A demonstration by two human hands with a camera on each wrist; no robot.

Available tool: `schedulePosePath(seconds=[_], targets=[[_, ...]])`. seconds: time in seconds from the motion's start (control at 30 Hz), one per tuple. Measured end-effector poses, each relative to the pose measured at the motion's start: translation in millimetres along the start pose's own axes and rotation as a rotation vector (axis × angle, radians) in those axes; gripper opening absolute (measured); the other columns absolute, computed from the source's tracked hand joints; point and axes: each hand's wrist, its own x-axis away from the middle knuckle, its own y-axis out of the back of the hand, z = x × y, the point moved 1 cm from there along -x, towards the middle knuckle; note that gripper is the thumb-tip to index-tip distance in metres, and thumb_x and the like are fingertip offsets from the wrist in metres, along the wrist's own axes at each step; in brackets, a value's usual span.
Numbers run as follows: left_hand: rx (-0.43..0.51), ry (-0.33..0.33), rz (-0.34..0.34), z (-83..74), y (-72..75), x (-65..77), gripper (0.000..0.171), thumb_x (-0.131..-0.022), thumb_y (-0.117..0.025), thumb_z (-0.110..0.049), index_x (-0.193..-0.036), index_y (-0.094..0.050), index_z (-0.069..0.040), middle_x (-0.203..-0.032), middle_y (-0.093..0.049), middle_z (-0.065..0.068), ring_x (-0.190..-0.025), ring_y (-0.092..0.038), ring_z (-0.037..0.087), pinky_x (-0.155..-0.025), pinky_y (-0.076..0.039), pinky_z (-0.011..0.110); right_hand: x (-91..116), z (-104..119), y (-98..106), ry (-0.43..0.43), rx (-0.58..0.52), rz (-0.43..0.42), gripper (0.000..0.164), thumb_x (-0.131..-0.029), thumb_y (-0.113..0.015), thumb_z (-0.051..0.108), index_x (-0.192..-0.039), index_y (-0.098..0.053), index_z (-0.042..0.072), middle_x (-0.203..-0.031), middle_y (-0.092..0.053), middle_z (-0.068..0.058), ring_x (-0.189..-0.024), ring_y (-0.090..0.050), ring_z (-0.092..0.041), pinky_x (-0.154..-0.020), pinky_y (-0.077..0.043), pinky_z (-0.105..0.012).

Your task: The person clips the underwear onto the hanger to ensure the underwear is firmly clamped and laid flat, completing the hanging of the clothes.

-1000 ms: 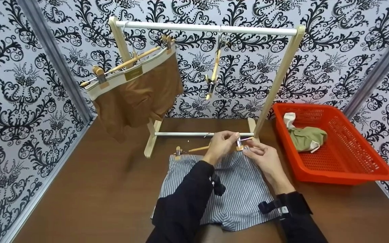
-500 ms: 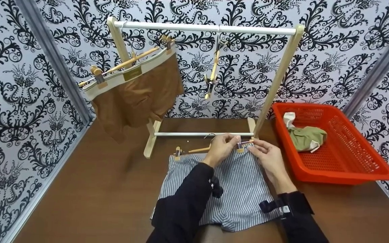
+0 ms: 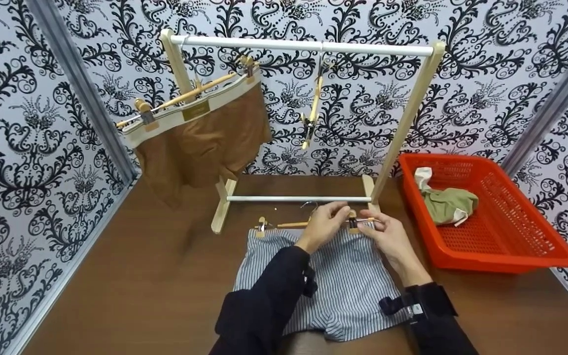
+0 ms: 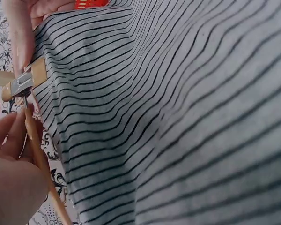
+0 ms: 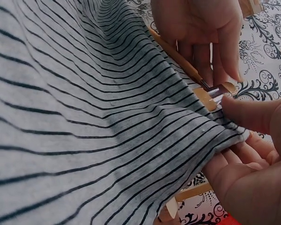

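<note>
A pair of soft, grey-white cotton-looking shorts with thin dark stripes [image 3: 345, 288] lay flat on the brown wood-grain tabletop [image 3: 131, 281] at the lower centre of the head view, its waistband clipped to a slim wooden hanger with metal fittings [image 3: 291, 225]. The right hand [image 3: 390, 239] pinched the waistband corner, just outside a tan-padded metal clip [image 3: 353, 223]. The left hand [image 3: 324, 227] was beside that clip, its thumb parted from loosely extended fingers; whether any of them touched the hanger bar could not be told. The cloth looked light and limp, likely to sag or bunch wherever it went unsupported, with little risk of breaking; the hanger seemed stiff, its smooth bar perhaps a little slippery. The wooden bar near its hook would probably be the best hold for both together, while the doubled waistband edge suited a pinch for smoothing. The right wrist view showed what the head view largely hid: the right thumb above the fabric and the other fingers tucked beneath it. The left wrist view gave a close look at the clip's pad lying across the waistband edge. Only the head view took in the second clip [image 3: 261, 228] at the opposite waistband corner and the brown shorts [image 3: 205, 145] hanging at upper left.
</note>
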Motion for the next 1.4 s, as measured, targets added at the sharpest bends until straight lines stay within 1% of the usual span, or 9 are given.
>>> schedulePosePath(seconds=[0.1,0.27,0.53,0.6,0.77,0.83,0.9,1.13,1.4], targets=[[-0.150,-0.056,-0.026,-2.5,9.2,-1.4,0.034,-0.104,-0.057,-0.017,-0.130,-0.063,0.004,-0.121,-0.070,0.015,-0.110,-0.066,0.023,-0.098,-0.049,0.031,-0.7,-1.0,2.1,-0.015,0.001,-0.007,0.044,-0.094,-0.069,0.000,-0.136,-0.058,-0.006,-0.109,-0.072,-0.013,-0.078,-0.062,-0.010,-0.061,-0.047,-0.020],[-0.424,-0.086,-0.033,-5.7,34.9,-1.9,0.029,-0.100,-0.062,-0.013,-0.125,-0.066,0.001,-0.114,-0.072,0.014,-0.108,-0.066,0.029,-0.100,-0.047,0.043,0.5,-2.4,4.9,-0.003,0.018,0.000,0.045,-0.093,-0.071,0.001,-0.136,-0.058,-0.007,-0.108,-0.072,-0.012,-0.079,-0.062,-0.009,-0.063,-0.047,-0.020],[-0.751,-0.062,0.161,-4.4,80.6,14.1,0.024,-0.099,-0.063,-0.015,-0.119,-0.070,-0.006,-0.117,-0.071,0.011,-0.112,-0.064,0.031,-0.098,-0.047,0.050,2.2,-4.8,5.0,0.010,0.042,0.011,0.047,-0.093,-0.073,0.006,-0.135,-0.058,-0.008,-0.124,-0.066,-0.019,-0.085,-0.060,-0.010,-0.067,-0.045,-0.018],[-0.790,-0.045,0.223,-0.2,90.1,18.9,0.026,-0.099,-0.062,-0.015,-0.121,-0.068,-0.004,-0.116,-0.070,0.014,-0.111,-0.064,0.032,-0.098,-0.048,0.050,2.6,-5.2,4.7,0.010,0.057,0.022,0.048,-0.093,-0.073,0.007,-0.136,-0.058,-0.008,-0.129,-0.063,-0.021,-0.091,-0.060,-0.011,-0.073,-0.048,-0.018],[-0.811,-0.069,0.322,14.3,103.4,25.7,0.014,-0.091,-0.064,0.000,-0.101,-0.074,-0.002,-0.092,-0.072,0.008,-0.086,-0.066,0.027,-0.087,-0.052,0.045,3.3,-5.1,4.4,0.031,0.104,0.042,0.050,-0.094,-0.073,0.009,-0.138,-0.056,-0.008,-0.136,-0.059,-0.022,-0.119,-0.053,-0.022,-0.093,-0.042,-0.018],[-0.835,-0.100,0.312,17.4,103.9,27.1,0.014,-0.087,-0.065,0.005,-0.091,-0.075,-0.004,-0.083,-0.070,0.005,-0.078,-0.063,0.025,-0.083,-0.052,0.045,3.1,-5.1,4.3,0.037,0.114,0.044,0.051,-0.094,-0.073,0.009,-0.138,-0.056,-0.008,-0.137,-0.058,-0.022,-0.125,-0.048,-0.026,-0.096,-0.039,-0.018],[-0.865,-0.105,0.285,19.6,102.9,27.8,0.017,-0.086,-0.066,0.005,-0.092,-0.077,-0.006,-0.086,-0.073,0.004,-0.081,-0.067,0.026,-0.082,-0.053,0.044,2.8,-5.2,3.5,0.037,0.110,0.043,0.050,-0.093,-0.073,0.008,-0.138,-0.056,-0.007,-0.138,-0.058,-0.022,-0.124,-0.049,-0.026,-0.096,-0.039,-0.018],[-0.911,-0.053,0.242,26.7,100.4,30.4,0.014,-0.088,-0.073,-0.002,-0.097,-0.080,-0.010,-0.093,-0.076,0.005,-0.086,-0.071,0.029,-0.080,-0.056,0.044,2.5,-6.1,-2.1,0.042,0.083,0.049,0.047,-0.093,-0.074,0.007,-0.135,-0.060,-0.007,-0.132,-0.063,-0.020,-0.108,-0.058,-0.014,-0.090,-0.046,-0.018],[-0.948,-0.142,0.197,29.1,102.9,30.3,0.023,-0.086,-0.073,0.001,-0.101,-0.081,-0.014,-0.095,-0.077,0.003,-0.086,-0.071,0.029,-0.080,-0.056,0.043,1.1,-3.8,-4.7,0.042,0.091,0.080,0.050,-0.093,-0.075,0.010,-0.136,-0.058,-0.008,-0.126,-0.065,-0.021,-0.100,-0.063,-0.013,-0.086,-0.050,-0.019]])
